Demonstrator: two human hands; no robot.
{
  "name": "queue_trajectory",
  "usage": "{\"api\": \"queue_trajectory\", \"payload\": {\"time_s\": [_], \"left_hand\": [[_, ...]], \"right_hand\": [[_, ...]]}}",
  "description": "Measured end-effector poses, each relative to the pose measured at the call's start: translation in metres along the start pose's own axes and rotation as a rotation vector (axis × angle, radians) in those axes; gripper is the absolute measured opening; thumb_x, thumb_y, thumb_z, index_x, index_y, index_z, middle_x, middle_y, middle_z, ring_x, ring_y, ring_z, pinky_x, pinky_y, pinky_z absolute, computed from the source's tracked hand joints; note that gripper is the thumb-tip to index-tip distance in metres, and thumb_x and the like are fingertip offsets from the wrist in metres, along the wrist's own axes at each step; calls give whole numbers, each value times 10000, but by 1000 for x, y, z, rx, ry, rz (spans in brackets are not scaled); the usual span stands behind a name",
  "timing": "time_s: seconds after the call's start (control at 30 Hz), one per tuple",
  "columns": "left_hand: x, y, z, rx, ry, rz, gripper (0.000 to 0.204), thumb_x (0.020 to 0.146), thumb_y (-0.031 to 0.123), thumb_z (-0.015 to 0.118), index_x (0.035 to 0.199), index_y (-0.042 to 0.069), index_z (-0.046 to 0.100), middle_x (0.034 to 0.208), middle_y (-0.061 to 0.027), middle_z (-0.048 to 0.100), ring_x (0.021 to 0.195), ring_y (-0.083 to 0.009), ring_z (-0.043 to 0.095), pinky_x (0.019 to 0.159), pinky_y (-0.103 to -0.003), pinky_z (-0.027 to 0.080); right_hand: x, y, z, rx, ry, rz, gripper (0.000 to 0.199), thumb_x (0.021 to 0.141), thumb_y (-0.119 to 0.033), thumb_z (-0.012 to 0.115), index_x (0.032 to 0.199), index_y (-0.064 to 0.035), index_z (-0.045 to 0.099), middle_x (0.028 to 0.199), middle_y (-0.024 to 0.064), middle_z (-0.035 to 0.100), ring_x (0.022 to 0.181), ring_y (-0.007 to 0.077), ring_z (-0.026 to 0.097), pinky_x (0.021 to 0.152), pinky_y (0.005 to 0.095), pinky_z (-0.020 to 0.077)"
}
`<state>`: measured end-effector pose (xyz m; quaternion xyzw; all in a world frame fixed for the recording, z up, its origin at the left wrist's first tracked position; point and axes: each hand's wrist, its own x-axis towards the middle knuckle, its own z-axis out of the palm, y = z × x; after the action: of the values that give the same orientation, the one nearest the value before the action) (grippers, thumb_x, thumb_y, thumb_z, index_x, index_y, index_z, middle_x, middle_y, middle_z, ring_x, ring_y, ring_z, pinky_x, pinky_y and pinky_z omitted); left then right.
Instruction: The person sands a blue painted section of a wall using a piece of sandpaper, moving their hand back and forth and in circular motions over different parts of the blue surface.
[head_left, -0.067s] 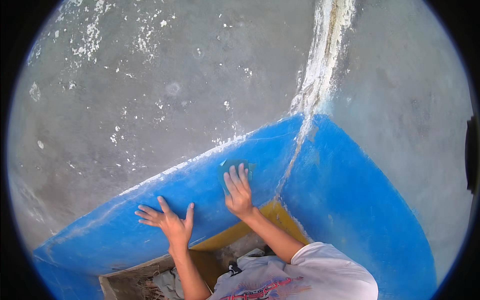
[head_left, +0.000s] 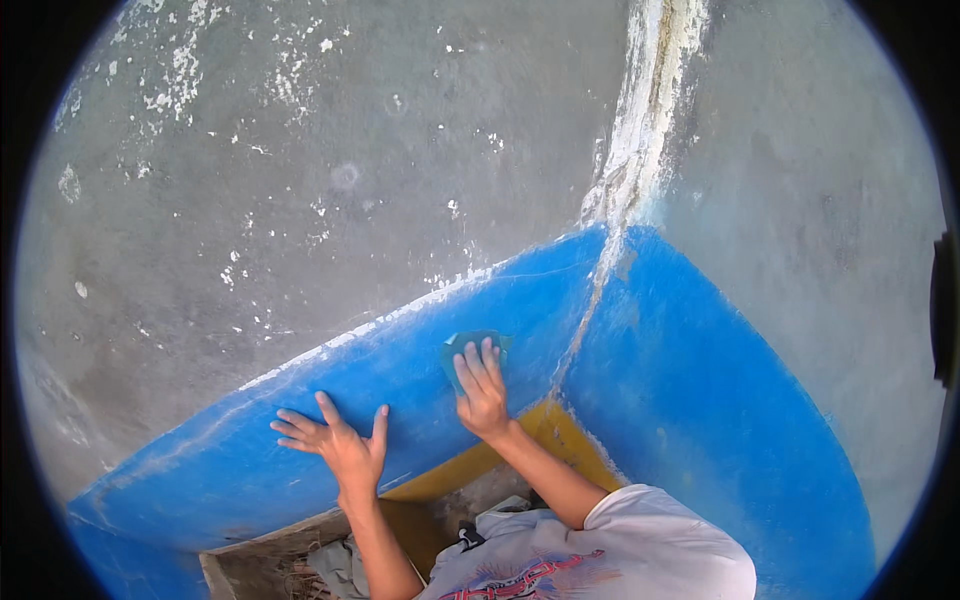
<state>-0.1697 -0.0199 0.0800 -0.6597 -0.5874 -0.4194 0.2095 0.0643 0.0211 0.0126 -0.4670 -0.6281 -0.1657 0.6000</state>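
Fingers (head_left: 474, 372) of the right hand (head_left: 484, 402) are laid out nearly straight and close together over a teal sheet (head_left: 456, 345); by them the sheet is kept flat against the blue band (head_left: 420, 350) of the wall, below the band's chipped white edge (head_left: 345, 340) and left of the corner; whether it is also pinched by the thumb (which is hidden) cannot be told. Nothing is grasped by the left hand (head_left: 347, 450); its fingers are spread wide, the thumb held well away from them, and the back of the hand is turned to the camera; it is placed before the same blue face, lower and well to the left of the sheet; whether the palm is pressed to the paint cannot be made out.

Above, the grey wall (head_left: 350, 220) is flecked with white patches; the corner is marked by a rough white strip (head_left: 638, 130), continued downward as a thin crack (head_left: 592, 305) between two blue faces; below the hands, a yellow strip (head_left: 440, 483) and a crumpled grey cloth (head_left: 345, 568) are seen beside the pale printed shirt (head_left: 650, 545).
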Motion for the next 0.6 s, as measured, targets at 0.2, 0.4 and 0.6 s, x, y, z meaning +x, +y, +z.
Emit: {"api": "queue_trajectory", "payload": {"time_s": [0.2,0.4,0.6], "left_hand": [[-6,-8,-2,73,-44,34,1115,766,511,776,1572,136,103,1545,-356,-175,1416,-562,-172,1061,-734,-73],[-2,-4,-1,68,-36,45,1150,734,542,790,1573,152,107,1545,-356,-171,1411,-571,-171,1060,-740,-64],[-11,-8,3,23,-51,40,1200,684,524,840,1578,250,88,1551,-327,-202,1384,-613,-178,1002,-795,-62]], "right_hand": [[96,1,-14,19,246,300,455,940,-64,516,1353,123,476,1459,319,400,1401,516,275,1154,555,232],[10,8,0,-10,-45,-59,449,1031,-132,376,1397,127,412,1499,334,314,1403,517,260,1167,514,228],[77,27,-31,-80,202,432,438,1021,-92,371,1405,116,410,1512,289,331,1431,468,239,1161,509,250]]}}
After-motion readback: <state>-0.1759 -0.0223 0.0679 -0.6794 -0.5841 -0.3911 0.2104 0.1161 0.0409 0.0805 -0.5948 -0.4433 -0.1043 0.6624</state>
